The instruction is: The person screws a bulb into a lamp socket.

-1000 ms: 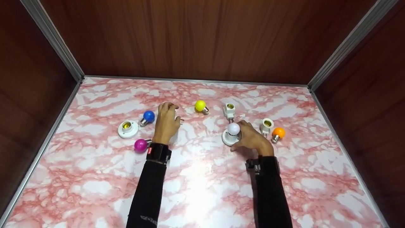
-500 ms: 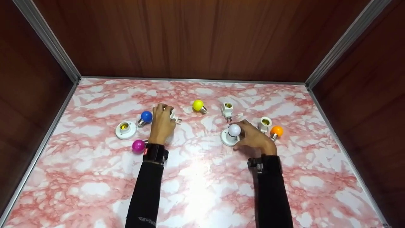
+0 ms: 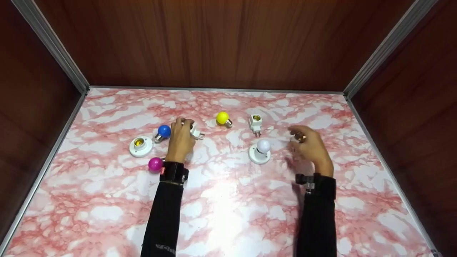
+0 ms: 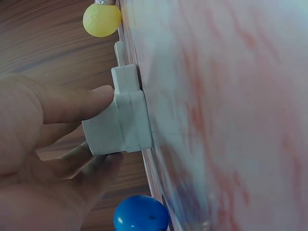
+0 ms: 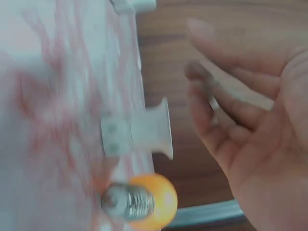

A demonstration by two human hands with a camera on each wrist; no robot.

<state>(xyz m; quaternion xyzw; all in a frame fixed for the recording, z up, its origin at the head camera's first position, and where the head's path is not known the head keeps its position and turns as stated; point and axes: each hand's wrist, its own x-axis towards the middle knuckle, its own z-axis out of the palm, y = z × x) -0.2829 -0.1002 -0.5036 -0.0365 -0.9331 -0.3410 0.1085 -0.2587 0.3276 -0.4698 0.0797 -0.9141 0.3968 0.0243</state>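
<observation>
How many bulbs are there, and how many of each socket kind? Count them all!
Bulbs: 5 (blue bulb, pink bulb, yellow bulb, white bulb, orange bulb)
Round sockets: 2 (empty round socket, round socket under white bulb)
Plug sockets: 3 (held plug socket, middle plug socket, flared plug socket)
Total: 10

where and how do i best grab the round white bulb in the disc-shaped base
Probably pinch the round white bulb by its globe, from above or the right: it stands upright in the white disc-shaped base, globe uppermost, with bare pink-and-white tabletop to its right.
</observation>
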